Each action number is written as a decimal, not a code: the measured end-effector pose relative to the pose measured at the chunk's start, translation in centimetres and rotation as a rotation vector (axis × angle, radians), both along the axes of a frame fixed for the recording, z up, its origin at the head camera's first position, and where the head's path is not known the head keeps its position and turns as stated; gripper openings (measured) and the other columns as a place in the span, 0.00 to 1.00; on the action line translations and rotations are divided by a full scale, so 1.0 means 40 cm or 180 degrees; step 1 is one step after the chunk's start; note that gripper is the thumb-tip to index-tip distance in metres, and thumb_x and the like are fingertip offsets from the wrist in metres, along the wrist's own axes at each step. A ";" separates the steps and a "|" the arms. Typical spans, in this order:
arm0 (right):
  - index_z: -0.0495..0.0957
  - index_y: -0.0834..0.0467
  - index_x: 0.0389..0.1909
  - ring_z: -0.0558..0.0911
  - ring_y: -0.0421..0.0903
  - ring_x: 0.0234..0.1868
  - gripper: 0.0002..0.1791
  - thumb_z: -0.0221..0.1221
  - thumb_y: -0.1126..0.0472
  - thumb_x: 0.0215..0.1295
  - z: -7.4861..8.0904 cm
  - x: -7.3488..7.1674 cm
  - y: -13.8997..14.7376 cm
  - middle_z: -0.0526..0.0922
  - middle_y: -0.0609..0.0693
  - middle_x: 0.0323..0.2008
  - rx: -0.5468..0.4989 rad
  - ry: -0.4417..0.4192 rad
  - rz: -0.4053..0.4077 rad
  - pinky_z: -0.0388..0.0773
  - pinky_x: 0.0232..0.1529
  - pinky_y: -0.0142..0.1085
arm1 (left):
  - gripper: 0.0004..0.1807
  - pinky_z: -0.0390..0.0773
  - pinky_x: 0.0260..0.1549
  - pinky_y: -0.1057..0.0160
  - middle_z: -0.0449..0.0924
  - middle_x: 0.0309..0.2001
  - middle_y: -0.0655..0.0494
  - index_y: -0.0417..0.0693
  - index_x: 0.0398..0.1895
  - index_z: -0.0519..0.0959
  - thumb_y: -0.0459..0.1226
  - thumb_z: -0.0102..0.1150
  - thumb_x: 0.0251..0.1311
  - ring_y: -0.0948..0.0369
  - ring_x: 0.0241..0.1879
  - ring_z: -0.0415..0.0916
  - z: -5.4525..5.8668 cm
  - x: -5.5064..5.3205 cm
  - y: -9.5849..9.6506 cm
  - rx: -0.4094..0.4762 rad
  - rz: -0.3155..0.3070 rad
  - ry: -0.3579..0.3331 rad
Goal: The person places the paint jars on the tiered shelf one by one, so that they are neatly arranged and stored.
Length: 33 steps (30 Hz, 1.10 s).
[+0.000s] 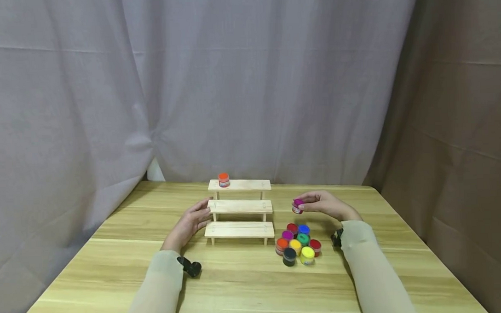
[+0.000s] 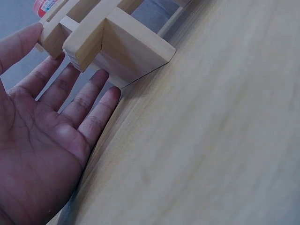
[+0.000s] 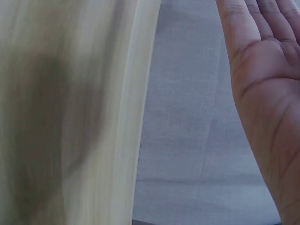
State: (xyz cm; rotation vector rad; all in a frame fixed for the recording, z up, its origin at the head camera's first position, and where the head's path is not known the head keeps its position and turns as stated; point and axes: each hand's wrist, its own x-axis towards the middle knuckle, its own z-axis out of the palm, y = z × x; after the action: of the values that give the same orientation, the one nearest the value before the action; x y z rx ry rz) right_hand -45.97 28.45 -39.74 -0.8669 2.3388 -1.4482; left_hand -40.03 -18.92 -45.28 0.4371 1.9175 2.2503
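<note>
My right hand (image 1: pixel 324 204) pinches a small paint jar with a purple lid (image 1: pixel 298 206), held above the table behind a cluster of similar jars. The right wrist view shows part of that palm (image 3: pixel 267 93); the jar is outside it. At the left end of a three-step wooden rack (image 1: pixel 240 206), my left hand (image 1: pixel 191 223) has its fingers spread and nearly straight. In the left wrist view, its fingertips (image 2: pixel 101 77) are right at the rack's end (image 2: pixel 126 51). One orange-lidded paint jar (image 1: pixel 223 180) stands on the left of the top step.
Right of the rack, several paint jars stand close together, among them a black one (image 1: pixel 289 256), a yellow one (image 1: pixel 307 255), a green one (image 1: pixel 303 239) and a blue one (image 1: pixel 304 229). A grey curtain (image 1: pixel 265 91) hangs behind the wooden table (image 1: pixel 247 290).
</note>
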 end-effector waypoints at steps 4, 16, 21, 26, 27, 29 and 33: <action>0.79 0.62 0.60 0.84 0.54 0.52 0.22 0.65 0.56 0.69 0.000 -0.002 -0.013 0.85 0.57 0.52 0.0067 0.0046 -0.0061 0.81 0.57 0.40 | 0.35 0.60 0.72 0.46 0.50 0.79 0.44 0.44 0.80 0.52 0.39 0.50 0.73 0.45 0.72 0.58 -0.002 -0.001 0.000 0.0008 0.0006 0.0003; 0.78 0.63 0.60 0.84 0.52 0.52 0.24 0.65 0.54 0.68 0.019 0.006 -0.050 0.85 0.57 0.51 0.0126 0.0064 -0.0124 0.80 0.58 0.45 | 0.35 0.62 0.72 0.49 0.50 0.79 0.46 0.46 0.80 0.53 0.40 0.50 0.73 0.45 0.73 0.56 0.001 0.000 -0.013 -0.0023 0.0051 -0.0040; 0.79 0.62 0.59 0.84 0.52 0.52 0.23 0.65 0.54 0.68 0.027 -0.001 -0.063 0.86 0.56 0.50 0.0110 0.0069 -0.0098 0.81 0.57 0.42 | 0.35 0.62 0.71 0.48 0.50 0.78 0.44 0.46 0.80 0.53 0.40 0.50 0.73 0.45 0.73 0.56 0.008 -0.002 -0.016 -0.0052 0.0081 -0.0015; 0.78 0.62 0.59 0.84 0.52 0.52 0.22 0.64 0.55 0.69 0.022 -0.006 -0.066 0.85 0.57 0.51 0.0065 0.0020 -0.0030 0.81 0.57 0.42 | 0.35 0.62 0.71 0.47 0.52 0.78 0.43 0.45 0.80 0.53 0.39 0.50 0.73 0.44 0.72 0.57 0.006 -0.006 -0.010 0.0003 0.0074 -0.0012; 0.78 0.63 0.59 0.84 0.53 0.52 0.22 0.64 0.56 0.69 0.019 -0.006 -0.065 0.85 0.57 0.51 0.0057 0.0001 -0.0020 0.81 0.57 0.42 | 0.35 0.61 0.72 0.47 0.52 0.78 0.43 0.45 0.80 0.52 0.39 0.50 0.73 0.44 0.73 0.57 0.004 -0.006 -0.007 0.0018 0.0052 -0.0017; 0.78 0.63 0.60 0.84 0.53 0.52 0.22 0.63 0.56 0.70 0.014 -0.005 -0.064 0.85 0.58 0.52 0.0063 -0.0023 -0.0005 0.81 0.58 0.42 | 0.35 0.61 0.72 0.48 0.53 0.78 0.44 0.45 0.80 0.52 0.38 0.50 0.73 0.44 0.72 0.58 0.001 -0.005 -0.002 0.0054 0.0016 -0.0038; 0.78 0.63 0.59 0.84 0.52 0.52 0.22 0.64 0.55 0.70 0.015 -0.003 -0.070 0.85 0.57 0.51 0.0076 -0.0061 -0.0039 0.80 0.59 0.45 | 0.35 0.61 0.72 0.48 0.53 0.78 0.44 0.45 0.80 0.52 0.38 0.49 0.74 0.43 0.72 0.58 -0.004 -0.005 0.005 0.0052 -0.0029 -0.0009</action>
State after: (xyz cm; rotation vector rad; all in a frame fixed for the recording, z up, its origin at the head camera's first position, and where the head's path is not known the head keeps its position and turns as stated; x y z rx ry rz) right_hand -46.09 25.65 -39.12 -0.8301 2.3466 -1.4241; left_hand -40.24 -18.71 -45.44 0.4439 1.8934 2.2611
